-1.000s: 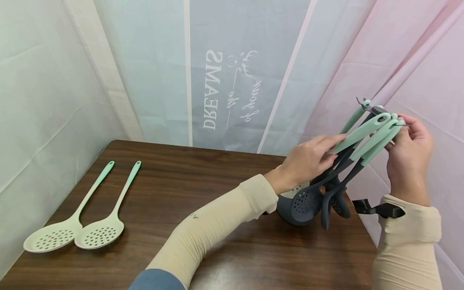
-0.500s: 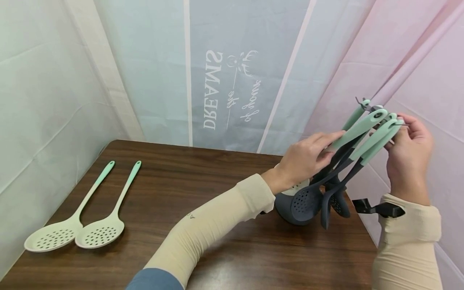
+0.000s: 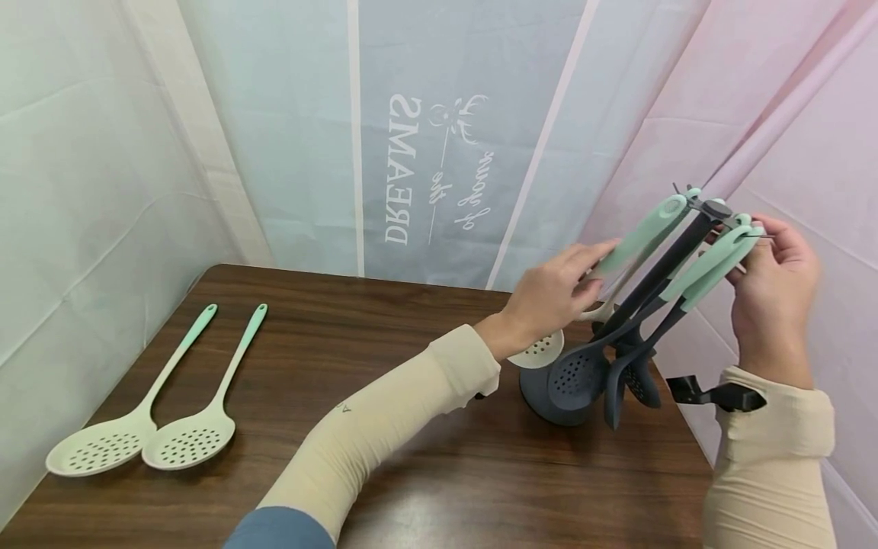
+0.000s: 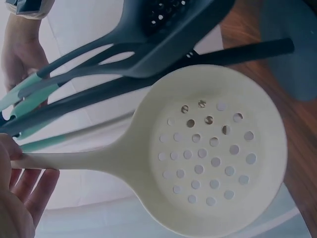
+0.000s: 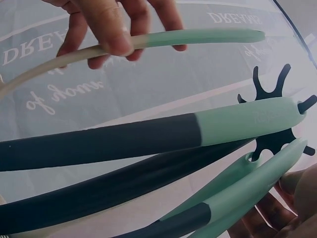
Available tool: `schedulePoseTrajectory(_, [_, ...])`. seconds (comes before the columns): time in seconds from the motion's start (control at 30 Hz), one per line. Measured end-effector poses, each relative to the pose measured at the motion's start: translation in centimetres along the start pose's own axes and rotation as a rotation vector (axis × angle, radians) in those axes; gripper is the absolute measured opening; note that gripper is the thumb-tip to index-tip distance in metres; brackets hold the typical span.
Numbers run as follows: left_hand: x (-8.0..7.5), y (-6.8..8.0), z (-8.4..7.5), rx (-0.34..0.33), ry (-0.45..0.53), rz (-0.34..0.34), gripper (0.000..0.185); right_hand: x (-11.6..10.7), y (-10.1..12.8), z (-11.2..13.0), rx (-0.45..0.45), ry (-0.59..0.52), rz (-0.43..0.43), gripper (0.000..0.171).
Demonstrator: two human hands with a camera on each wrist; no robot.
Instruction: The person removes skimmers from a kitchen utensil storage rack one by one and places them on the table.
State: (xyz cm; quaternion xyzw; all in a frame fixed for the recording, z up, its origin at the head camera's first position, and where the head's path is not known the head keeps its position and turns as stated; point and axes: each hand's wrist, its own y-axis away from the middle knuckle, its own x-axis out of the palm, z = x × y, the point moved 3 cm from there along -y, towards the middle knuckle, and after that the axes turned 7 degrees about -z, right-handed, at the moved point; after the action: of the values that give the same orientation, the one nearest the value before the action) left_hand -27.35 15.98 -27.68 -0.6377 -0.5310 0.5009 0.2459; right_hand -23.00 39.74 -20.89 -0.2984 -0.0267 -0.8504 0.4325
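My left hand (image 3: 555,293) grips a cream skimmer (image 3: 539,349) with a mint handle (image 3: 648,232). Its round perforated bowl fills much of the left wrist view. In the right wrist view, the left fingers pinch the handle where cream meets mint, apart from the hooks. A dark utensil stand (image 3: 549,400) holds several hanging dark utensils, including a slotted spoon (image 3: 579,377). At the stand's top, my right hand (image 3: 775,297) holds on beside the mint handle ends; some of its fingers are hidden behind them. The hook ring (image 5: 272,89) shows bare prongs on its far side.
Two more cream skimmers (image 3: 103,451) lie side by side at the left of the brown wooden table (image 3: 384,366). Curtains with printed lettering (image 3: 405,168) hang behind the table and on both sides. The stand sits near the table's right edge.
My left hand has drawn the skimmer off the stand toward the left, and its handle end has come away from the hook ring. The right hand stays in place.
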Motion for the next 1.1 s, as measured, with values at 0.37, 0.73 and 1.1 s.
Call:
schedulePoseTrajectory(0.37, [-1.9, 0.9, 1.9, -0.064, 0.0, -0.015, 0.047, 0.0, 0.1, -0.1, 0.004, 0.01, -0.002, 0.009])
schedulePoseTrajectory(0.73, [-4.5, 1.7, 4.2, -0.129, -0.051, -0.003, 0.05, 0.0, 0.2, -0.1, 0.004, 0.017, -0.008, 0.01])
schedulePoseTrajectory(1.1, [-6.8, 2.7, 6.5, -0.278, -0.103, 0.041, 0.053, 0.0, 0.2, 0.0, -0.007, 0.02, -0.012, 0.009])
